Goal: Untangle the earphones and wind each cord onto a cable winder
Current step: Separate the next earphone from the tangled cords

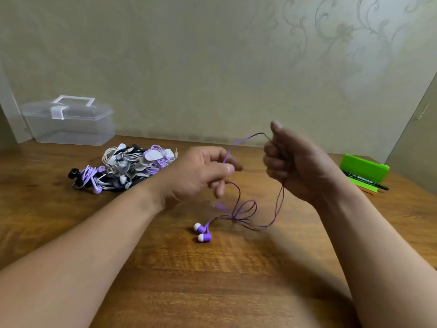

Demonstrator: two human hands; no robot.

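**Hands and a purple cord (246, 209)**

The left hand (201, 171) pinches the purple cord between its thumb and a finger. The right hand (295, 166) is curled in a fist round the same cord. Both hands are up above the table (212, 280).

A short bit of cord runs from the top of the right fist across to the left hand's pinch. More cord hangs down from both hands. It makes loose loops in the space between and below them. The loops cross each other low down, near the table.

The two earbuds (203, 233) lie on the table, side by side, just below the left hand.

A pile of earphones (125, 169) lies to the left of the left hand. A clear box (68, 121) stands behind the pile, by the wall. A green case (364, 171) with pens (369, 182) lies to the right of the right hand.
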